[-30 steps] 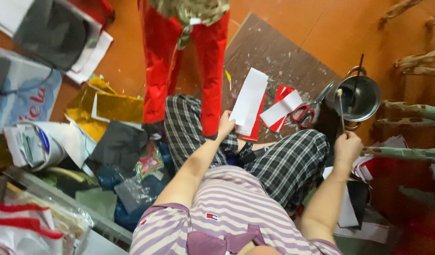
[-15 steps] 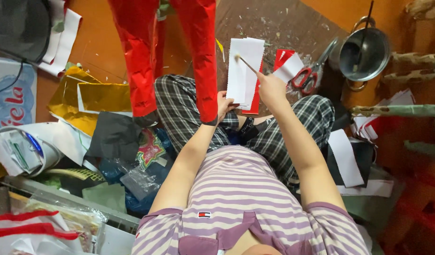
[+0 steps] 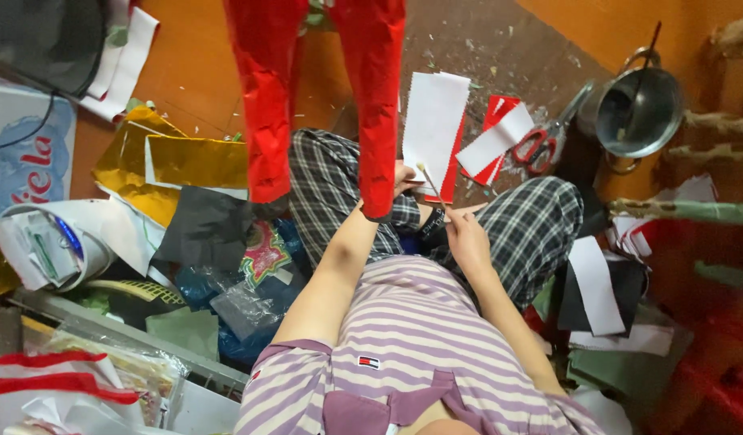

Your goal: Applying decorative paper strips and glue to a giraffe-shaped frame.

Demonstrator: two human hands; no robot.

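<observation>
Gluing strips of paper on the floor, work partly done

A tall red paper figure (image 3: 315,89) hangs up in front, looking finished as far as it shows, and a black mat (image 3: 500,48) speckled with scraps lies beyond the knees; on it the white paper sheet (image 3: 433,121) over red looks to be the piece in hand, with more red and white strips (image 3: 494,138) and red-handled scissors (image 3: 549,141) just beside it, so I'd judge cutting is mostly done and pasting is under way. The metal pot (image 3: 639,111) holds a stick; its contents cannot be made out. The left hand (image 3: 401,179) presses the sheet's lower edge, fingers hidden. The right hand (image 3: 466,238) pinches a thin brush stick (image 3: 430,184), tip at the sheet
</observation>
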